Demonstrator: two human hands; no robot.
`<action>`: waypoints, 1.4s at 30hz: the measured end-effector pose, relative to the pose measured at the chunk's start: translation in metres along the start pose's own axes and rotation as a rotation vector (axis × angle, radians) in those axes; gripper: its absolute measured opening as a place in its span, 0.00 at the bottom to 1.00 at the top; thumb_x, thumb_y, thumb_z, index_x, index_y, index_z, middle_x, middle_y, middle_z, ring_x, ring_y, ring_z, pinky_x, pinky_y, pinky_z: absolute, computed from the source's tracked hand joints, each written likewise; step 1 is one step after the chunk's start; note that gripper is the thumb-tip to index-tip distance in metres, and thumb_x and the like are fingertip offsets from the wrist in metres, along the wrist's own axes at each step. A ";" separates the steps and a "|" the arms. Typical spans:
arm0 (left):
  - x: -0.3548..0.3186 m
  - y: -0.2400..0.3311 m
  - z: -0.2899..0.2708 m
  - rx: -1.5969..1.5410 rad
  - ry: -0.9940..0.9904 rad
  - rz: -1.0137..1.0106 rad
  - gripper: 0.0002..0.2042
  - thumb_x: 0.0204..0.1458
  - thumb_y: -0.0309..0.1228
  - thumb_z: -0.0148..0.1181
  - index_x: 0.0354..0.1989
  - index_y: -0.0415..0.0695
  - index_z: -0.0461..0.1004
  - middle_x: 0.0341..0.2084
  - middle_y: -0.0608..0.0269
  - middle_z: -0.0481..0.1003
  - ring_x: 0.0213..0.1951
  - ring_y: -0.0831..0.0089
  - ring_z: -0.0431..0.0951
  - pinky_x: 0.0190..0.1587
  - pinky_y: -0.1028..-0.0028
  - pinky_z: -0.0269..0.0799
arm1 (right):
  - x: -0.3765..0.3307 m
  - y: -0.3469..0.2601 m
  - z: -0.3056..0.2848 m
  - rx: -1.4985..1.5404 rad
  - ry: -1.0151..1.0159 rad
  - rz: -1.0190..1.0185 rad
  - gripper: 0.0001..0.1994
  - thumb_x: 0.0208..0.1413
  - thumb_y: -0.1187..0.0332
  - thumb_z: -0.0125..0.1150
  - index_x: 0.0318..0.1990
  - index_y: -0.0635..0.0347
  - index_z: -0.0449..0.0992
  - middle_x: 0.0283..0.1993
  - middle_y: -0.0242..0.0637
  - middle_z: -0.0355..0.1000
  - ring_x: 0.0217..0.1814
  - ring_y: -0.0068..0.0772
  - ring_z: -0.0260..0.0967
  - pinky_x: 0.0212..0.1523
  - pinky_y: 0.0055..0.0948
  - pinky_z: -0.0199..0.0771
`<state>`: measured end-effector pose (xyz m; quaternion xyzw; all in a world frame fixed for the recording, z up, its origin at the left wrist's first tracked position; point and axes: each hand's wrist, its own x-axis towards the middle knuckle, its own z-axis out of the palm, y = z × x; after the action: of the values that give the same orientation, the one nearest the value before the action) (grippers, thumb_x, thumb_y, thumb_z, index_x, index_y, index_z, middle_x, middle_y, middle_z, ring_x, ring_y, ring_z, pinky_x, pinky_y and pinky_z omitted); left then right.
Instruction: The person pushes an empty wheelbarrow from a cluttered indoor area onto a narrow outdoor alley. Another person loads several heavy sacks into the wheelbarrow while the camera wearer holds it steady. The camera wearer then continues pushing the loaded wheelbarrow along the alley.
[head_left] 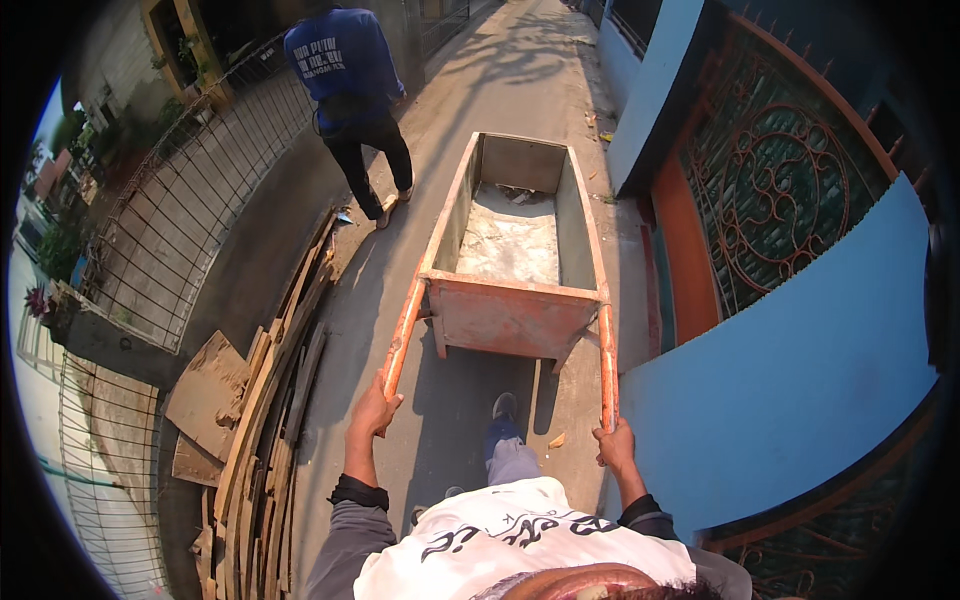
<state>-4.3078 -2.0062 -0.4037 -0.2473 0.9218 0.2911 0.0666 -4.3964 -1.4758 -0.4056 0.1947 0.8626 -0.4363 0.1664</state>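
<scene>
I'm viewing the left hand and right hand clasping orange handles; the cart is lying ahead, its long axis following the lane.

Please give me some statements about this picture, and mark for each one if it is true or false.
1. The left hand grips the left handle, and the right hand grips the right handle. True.
2. The cart is heaped to its rim. False: a pale layer lies inside, well below the rim.
3. Wooden boards lie left of the cart. True.
4. The person in the blue shirt faces the camera. False: that person's back is turned.
</scene>
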 end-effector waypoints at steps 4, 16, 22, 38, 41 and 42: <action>0.068 0.068 -0.038 0.091 0.064 -0.187 0.36 0.59 0.42 0.66 0.73 0.47 0.56 0.54 0.40 0.78 0.56 0.41 0.78 0.57 0.48 0.73 | 0.088 -0.061 0.026 -0.075 -0.005 -0.007 0.25 0.55 0.67 0.70 0.57 0.66 0.68 0.30 0.45 0.75 0.13 0.37 0.71 0.13 0.38 0.73; 0.411 0.194 -0.100 0.058 0.175 -0.100 0.31 0.57 0.42 0.68 0.65 0.46 0.65 0.44 0.39 0.82 0.48 0.38 0.81 0.50 0.47 0.76 | 0.369 -0.301 0.033 -0.114 0.059 -0.135 0.20 0.57 0.66 0.69 0.50 0.66 0.67 0.25 0.40 0.72 0.14 0.35 0.73 0.13 0.35 0.73; 0.573 0.261 -0.133 0.140 0.139 -0.143 0.30 0.57 0.43 0.68 0.65 0.46 0.65 0.45 0.40 0.82 0.48 0.40 0.82 0.50 0.48 0.76 | 0.478 -0.437 0.046 0.041 0.001 -0.020 0.18 0.57 0.69 0.66 0.51 0.65 0.67 0.24 0.37 0.70 0.13 0.32 0.70 0.12 0.33 0.71; 1.097 0.441 -0.205 0.187 0.114 -0.068 0.32 0.56 0.49 0.69 0.66 0.50 0.69 0.48 0.46 0.82 0.51 0.46 0.82 0.52 0.51 0.77 | 0.881 -0.722 0.081 0.078 -0.014 0.036 0.21 0.57 0.68 0.65 0.53 0.68 0.64 0.29 0.46 0.73 0.16 0.41 0.74 0.14 0.38 0.76; 1.168 0.474 -0.204 0.202 0.104 -0.079 0.32 0.55 0.49 0.70 0.66 0.50 0.69 0.47 0.46 0.82 0.51 0.46 0.82 0.52 0.50 0.76 | 0.947 -0.762 0.082 0.124 -0.027 0.017 0.22 0.58 0.69 0.64 0.55 0.67 0.62 0.26 0.39 0.68 0.13 0.35 0.70 0.10 0.36 0.70; 1.195 0.483 -0.202 0.202 0.101 -0.090 0.32 0.55 0.49 0.69 0.65 0.50 0.69 0.47 0.46 0.82 0.51 0.46 0.82 0.52 0.50 0.76 | 0.975 -0.784 0.080 0.127 -0.036 0.024 0.22 0.58 0.69 0.64 0.55 0.67 0.62 0.26 0.39 0.69 0.13 0.35 0.70 0.10 0.36 0.70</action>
<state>-5.5806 -2.2777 -0.3129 -0.2947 0.9366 0.1808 0.0573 -5.6117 -1.7813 -0.3565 0.2073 0.8276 -0.4916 0.1744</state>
